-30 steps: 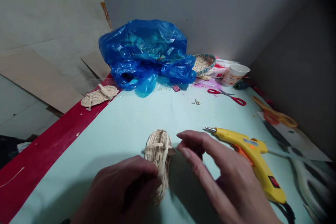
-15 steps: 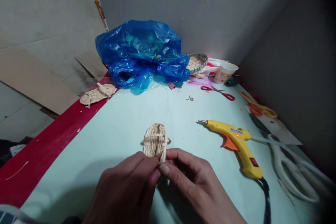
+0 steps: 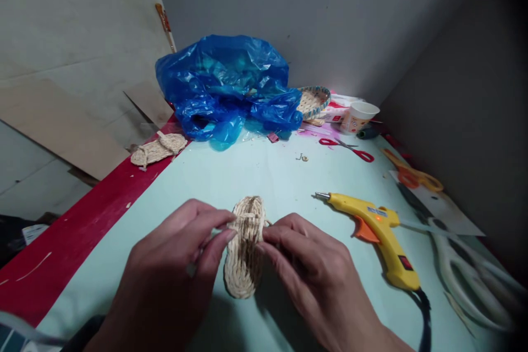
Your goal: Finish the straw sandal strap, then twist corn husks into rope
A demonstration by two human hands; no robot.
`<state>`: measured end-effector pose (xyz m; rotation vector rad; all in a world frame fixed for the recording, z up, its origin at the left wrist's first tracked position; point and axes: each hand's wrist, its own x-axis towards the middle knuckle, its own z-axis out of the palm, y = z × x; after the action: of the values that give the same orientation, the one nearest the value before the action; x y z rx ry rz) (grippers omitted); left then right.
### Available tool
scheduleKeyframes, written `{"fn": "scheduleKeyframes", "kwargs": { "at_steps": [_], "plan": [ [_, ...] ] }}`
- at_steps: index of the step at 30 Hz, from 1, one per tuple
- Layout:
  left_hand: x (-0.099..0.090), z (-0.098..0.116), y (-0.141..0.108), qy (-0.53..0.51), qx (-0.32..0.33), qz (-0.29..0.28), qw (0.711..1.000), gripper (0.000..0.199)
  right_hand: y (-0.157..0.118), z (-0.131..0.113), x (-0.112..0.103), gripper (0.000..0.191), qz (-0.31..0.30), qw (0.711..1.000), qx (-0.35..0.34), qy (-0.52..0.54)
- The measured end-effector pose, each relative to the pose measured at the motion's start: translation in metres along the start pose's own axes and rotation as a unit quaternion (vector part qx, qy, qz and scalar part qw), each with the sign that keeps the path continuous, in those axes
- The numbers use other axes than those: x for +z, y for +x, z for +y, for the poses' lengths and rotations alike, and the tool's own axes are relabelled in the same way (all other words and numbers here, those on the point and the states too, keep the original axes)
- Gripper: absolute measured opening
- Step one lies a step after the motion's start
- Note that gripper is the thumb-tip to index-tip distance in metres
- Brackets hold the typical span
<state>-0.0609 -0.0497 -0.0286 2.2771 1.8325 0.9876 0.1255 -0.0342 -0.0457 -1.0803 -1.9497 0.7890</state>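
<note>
Pale tabletop [image 3: 202, 176]: 1 woven sole [image 3: 243, 275] lies lengthwise, right hand [image 3: 315, 264] pinching its right edge, left hand [image 3: 177, 247] at the opposite edge, grip unclear. Likely step: adjusting the cross-strap [image 3: 247, 215]; next move seems to call for even fingertip pressure.

Braided piece [image 3: 246, 250] beige, brown-streaked; glue gun [image 3: 386, 237] yellow, trigger [image 3: 365, 230] orange; plastic bag [image 3: 229, 85] blue.

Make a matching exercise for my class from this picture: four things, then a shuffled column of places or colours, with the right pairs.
1. glue gun
2. plastic bag
3. paper cup
4. nearer woven sole

A. between left hand and right hand
B. blue and crumpled
C. yellow, with orange trigger
D. white inside

Pairs: 1-C, 2-B, 3-D, 4-A
</note>
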Motion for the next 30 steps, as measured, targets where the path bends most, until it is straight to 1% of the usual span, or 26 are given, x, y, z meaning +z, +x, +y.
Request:
{"fn": "scheduleKeyframes", "kwargs": {
  "at_steps": [1,2,5,8,10,14,20,24,26,28,30],
  "plan": [
    [0.001,0.001,0.003,0.004,-0.004,0.007,1.0,0.017,0.002,0.001,0.0,0.013,0.014,0.999,-0.032,-0.037],
    [0.002,0.002,0.006,0.001,-0.009,0.001,1.0,0.02,0.004,0.002,0.0,0.013,0.029,0.995,-0.062,-0.075],
    [0.007,0.005,0.012,-0.043,-0.009,-0.065,0.997,0.024,0.009,0.005,0.002,0.016,0.062,0.975,-0.135,-0.168],
    [0.014,0.003,0.012,-0.064,-0.007,-0.118,0.991,0.025,0.014,0.008,0.005,0.022,0.065,0.957,-0.188,-0.21],
    [0.018,0.001,0.011,-0.064,-0.017,-0.12,0.991,0.021,0.016,0.01,0.006,0.027,0.063,0.952,-0.207,-0.217],
    [0.023,0.002,0.014,-0.057,-0.056,-0.086,0.993,0.014,0.017,0.01,0.007,0.027,0.049,0.95,-0.204,-0.23],
    [0.025,0.007,0.019,-0.023,-0.072,-0.092,0.993,0.009,0.014,0.013,0.005,0.024,0.021,0.957,-0.2,-0.21],
    [0.026,0.009,0.019,0.002,-0.073,-0.078,0.994,0.009,0.011,0.014,-0.005,0.021,0.005,0.958,-0.205,-0.198],
    [0.027,0.009,0.018,0.021,-0.073,-0.065,0.995,0.009,0.012,0.015,-0.01,0.02,-0.008,0.962,-0.195,-0.193],
    [0.028,0.009,0.017,0.03,-0.065,-0.057,0.996,0.009,0.015,0.016,-0.014,0.026,-0.002,0.967,-0.174,-0.187],
    [0.028,0.009,0.016,0.033,-0.053,-0.05,0.997,0.01,0.019,0.017,-0.015,0.03,-0.002,0.977,-0.145,-0.159]
  ]
}}
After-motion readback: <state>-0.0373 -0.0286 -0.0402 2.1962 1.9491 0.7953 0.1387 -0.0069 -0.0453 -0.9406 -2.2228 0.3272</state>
